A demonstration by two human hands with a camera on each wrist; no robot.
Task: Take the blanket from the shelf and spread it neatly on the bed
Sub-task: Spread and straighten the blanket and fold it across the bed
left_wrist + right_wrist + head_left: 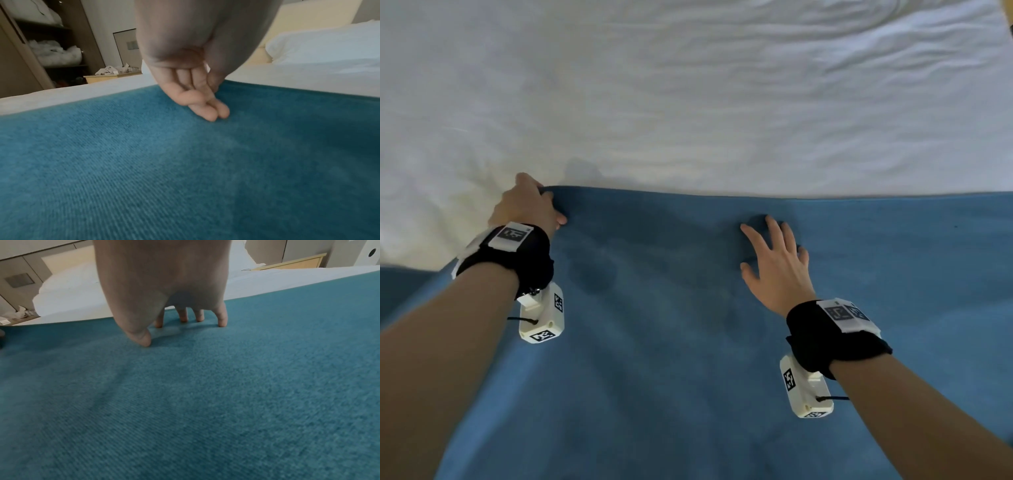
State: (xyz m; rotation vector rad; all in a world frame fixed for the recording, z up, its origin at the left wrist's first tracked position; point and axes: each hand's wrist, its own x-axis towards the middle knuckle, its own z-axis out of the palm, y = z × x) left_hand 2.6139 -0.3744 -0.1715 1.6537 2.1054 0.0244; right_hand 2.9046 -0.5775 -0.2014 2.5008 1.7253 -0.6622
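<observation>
Blanket (705,325) edge runs left to right across mid-frame over the white bed sheet (688,85). Left hand (527,205) pinches its left corner; right hand (774,263), fingers spread flat, presses just below that edge, right of centre.

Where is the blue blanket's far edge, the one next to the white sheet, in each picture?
Head: the blanket edge runs straight across the middle, the left hand at its left corner.
Left wrist: the edge slants across, behind the fingers.
Right wrist: it climbs to the right, behind the right hand.
Shared landmark: the white sheet beyond it.
</observation>
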